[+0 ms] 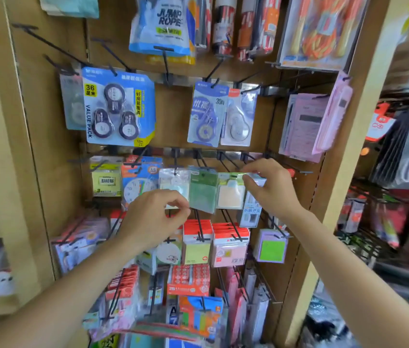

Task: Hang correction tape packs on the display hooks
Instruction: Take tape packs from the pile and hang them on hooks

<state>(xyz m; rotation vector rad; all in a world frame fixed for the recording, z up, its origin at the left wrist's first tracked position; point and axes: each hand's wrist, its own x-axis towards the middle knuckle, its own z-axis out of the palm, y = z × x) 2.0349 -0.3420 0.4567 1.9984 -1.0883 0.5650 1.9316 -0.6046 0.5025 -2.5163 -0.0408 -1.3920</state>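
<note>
A small pack (250, 213), half hidden, is pinched at its top by the right hand (272, 190). A clear pack (173, 183) is pinched low by the left hand (154, 218); correction tape packs (208, 114) are hung above.

Bright, even, diffuse lighting; shadows faint. Mild glare noted on the value pack (118, 109) blister. Centre acceptably sharp. Left, right and lower margins heavily blurred. Wide-angle distortion bows the shelf upright (344, 172).
</note>
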